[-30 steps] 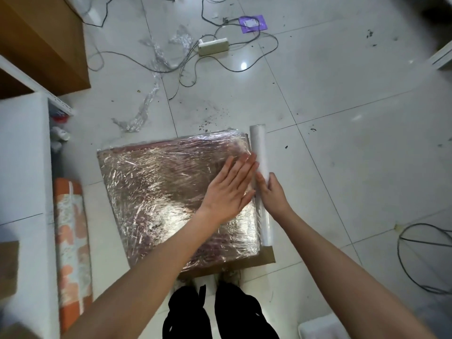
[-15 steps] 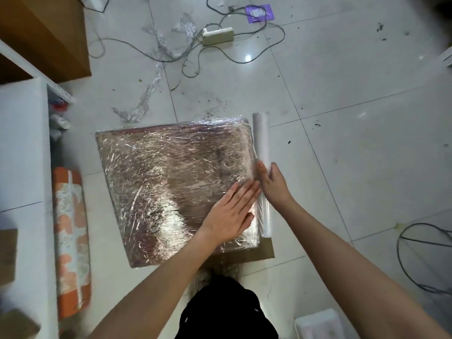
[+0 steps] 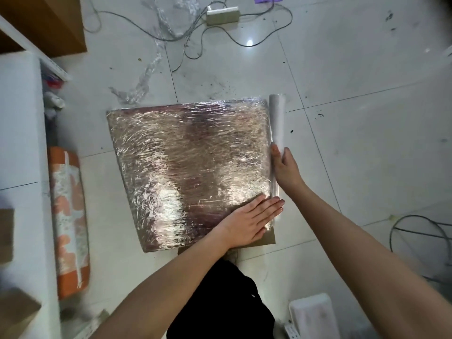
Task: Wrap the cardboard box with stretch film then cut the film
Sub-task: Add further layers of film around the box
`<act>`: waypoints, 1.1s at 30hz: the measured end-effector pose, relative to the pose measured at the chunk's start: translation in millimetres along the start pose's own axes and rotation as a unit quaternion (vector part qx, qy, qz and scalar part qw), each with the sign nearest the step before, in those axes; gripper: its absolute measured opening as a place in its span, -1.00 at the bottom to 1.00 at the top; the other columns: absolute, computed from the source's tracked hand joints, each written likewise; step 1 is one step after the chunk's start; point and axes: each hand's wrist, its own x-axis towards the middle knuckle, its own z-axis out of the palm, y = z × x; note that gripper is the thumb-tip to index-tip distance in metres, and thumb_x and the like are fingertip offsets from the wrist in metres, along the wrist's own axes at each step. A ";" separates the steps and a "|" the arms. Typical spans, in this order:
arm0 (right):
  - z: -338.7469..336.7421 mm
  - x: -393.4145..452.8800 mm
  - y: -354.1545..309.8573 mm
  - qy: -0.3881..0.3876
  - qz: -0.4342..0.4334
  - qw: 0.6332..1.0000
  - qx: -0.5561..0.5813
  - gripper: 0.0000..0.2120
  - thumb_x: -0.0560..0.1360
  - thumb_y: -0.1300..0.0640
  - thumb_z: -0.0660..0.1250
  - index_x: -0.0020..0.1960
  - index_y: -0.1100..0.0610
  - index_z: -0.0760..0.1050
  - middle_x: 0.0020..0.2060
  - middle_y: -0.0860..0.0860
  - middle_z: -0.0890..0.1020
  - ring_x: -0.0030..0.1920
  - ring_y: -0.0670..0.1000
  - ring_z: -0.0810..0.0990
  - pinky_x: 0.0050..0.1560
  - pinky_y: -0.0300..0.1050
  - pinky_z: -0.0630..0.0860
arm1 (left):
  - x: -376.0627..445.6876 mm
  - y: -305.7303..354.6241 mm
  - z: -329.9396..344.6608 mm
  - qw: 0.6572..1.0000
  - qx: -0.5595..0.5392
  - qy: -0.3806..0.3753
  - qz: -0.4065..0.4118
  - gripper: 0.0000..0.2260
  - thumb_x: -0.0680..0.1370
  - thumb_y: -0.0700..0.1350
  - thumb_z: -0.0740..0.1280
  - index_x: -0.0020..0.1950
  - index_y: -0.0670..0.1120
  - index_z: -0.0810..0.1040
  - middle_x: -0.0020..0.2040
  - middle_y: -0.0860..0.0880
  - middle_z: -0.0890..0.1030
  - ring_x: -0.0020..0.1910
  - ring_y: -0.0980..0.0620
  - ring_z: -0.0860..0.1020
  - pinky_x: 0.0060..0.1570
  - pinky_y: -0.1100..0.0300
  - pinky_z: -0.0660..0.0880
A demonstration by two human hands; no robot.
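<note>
The cardboard box (image 3: 188, 167) lies film-covered on the floor (image 3: 367, 143). The left hand (image 3: 252, 220), fingers straight and together, presses its near right corner; the right hand (image 3: 285, 168) grips the film roll (image 3: 277, 123) beside it. Firm pressing should seat the film before cutting.

Glossy film over brown cardboard, on a shiny tiled floor.

The cardboard box (image 3: 186, 167) is skinned in clear stretch film (image 3: 156, 148), wrinkled and glinting; bare matt cardboard shows at its near right corner. The film roll (image 3: 277, 118) looks milky and smooth. The floor (image 3: 367, 143) is pale glazed tile, glossy, flecked with dirt. Crumpled clear plastic scraps (image 3: 137, 89) lie far left. A wooden cabinet (image 3: 49, 18) at far left is matt brown.
</note>
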 end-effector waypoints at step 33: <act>-5.4 -57.8 -1.4 0.015 0.047 0.994 0.092 -0.61 0.53 -0.19 0.19 -0.16 0.16 0.30 -0.31 0.04 0.28 -0.32 -0.03 0.28 -0.32 -0.16 0.22 | -70.7 -180.3 -155.9 0.906 -0.131 0.009 -0.402 -0.31 0.23 0.20 0.50 0.31 -0.01 0.48 0.02 -0.05 0.65 0.01 -0.08 0.58 0.00 0.08 0.45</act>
